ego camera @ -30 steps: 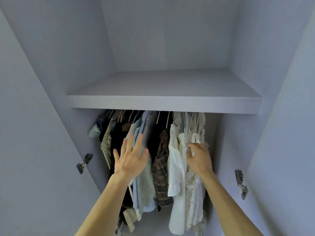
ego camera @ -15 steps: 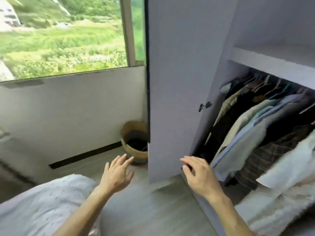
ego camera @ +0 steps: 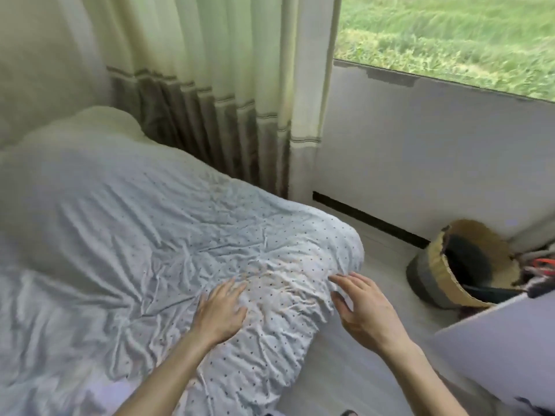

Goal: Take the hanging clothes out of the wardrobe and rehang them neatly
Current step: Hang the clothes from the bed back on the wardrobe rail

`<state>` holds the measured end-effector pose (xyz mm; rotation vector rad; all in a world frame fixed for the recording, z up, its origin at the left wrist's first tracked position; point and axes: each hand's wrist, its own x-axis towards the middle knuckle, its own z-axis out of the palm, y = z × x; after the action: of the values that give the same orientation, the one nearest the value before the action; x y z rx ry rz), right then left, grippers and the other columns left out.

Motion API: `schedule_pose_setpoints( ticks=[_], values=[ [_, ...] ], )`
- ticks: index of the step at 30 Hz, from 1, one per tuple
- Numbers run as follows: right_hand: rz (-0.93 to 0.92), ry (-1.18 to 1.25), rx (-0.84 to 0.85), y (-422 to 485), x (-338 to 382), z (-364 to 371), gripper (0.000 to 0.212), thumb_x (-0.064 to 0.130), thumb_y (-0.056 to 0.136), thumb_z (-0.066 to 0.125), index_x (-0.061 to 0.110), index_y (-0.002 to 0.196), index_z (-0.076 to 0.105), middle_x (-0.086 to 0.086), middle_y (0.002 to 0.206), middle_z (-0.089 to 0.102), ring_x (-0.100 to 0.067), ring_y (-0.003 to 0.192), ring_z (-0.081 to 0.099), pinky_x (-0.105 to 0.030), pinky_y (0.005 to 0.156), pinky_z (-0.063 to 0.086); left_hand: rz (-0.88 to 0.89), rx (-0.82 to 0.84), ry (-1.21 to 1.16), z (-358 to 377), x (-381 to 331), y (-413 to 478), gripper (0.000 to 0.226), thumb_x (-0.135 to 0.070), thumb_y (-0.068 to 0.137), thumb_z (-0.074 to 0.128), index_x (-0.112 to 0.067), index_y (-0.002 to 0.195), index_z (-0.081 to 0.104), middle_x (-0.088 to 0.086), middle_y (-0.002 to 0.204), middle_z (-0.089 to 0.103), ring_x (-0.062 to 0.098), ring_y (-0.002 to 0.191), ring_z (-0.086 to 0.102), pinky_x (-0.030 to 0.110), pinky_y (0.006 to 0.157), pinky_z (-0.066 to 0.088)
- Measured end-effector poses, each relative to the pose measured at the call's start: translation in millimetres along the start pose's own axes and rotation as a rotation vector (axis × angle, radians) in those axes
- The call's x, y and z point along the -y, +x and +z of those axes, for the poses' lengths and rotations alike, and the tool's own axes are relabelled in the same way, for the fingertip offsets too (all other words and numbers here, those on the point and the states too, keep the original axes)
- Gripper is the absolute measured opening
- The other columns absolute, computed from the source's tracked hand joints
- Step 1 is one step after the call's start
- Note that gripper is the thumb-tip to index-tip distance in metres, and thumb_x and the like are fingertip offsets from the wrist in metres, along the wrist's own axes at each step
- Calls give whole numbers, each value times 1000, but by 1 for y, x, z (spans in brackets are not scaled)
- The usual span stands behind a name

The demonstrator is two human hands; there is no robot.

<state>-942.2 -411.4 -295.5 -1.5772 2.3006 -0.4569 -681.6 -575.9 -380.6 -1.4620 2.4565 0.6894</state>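
Pale dotted bedding (ego camera: 144,235) now fills the frame, where hanging clothes showed a second ago. They are out of view, beyond the wardrobe door (ego camera: 495,349) at lower right. At lower centre the left hand (ego camera: 220,312) and right hand (ego camera: 365,310) are spread wide and empty, so nothing has been taken out yet.

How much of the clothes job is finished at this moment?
Done: nothing visible; no clothes lie on the bed. In hand: the left hand rests open on the bed, the right hand hovers open at its corner, both empty. Left: taking the clothes out and rehanging them; the inside of the wardrobe is out of view.
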Motion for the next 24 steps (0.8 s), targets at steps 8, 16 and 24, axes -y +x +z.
schedule_pose_setpoints(
  ticks=[8,16,24],
  values=[
    [-489,-88,263,60,101,64,44,43,103,41,38,147,44,14,151,45,-14,145,32,-33,119,30,-443,-99,-174,19,100,-116,58,-46,100,40,-36,155,24,-8,160,27,18,148,23,49,118,22],
    [-802,-74,498,45,166,120,46,42,103,42,32,147,46,10,150,48,-18,145,34,-32,117,30,-811,-184,-282,61,106,-225,61,-45,101,40,-33,157,19,-6,164,19,15,152,14,49,121,16],
    [-1031,-122,652,8,214,161,46,42,104,39,32,149,41,9,154,43,-17,147,29,-32,117,27,-1059,-246,-306,80,108,-315,59,-44,102,39,-32,157,21,-4,165,18,17,152,14,48,120,17]
  ],
)
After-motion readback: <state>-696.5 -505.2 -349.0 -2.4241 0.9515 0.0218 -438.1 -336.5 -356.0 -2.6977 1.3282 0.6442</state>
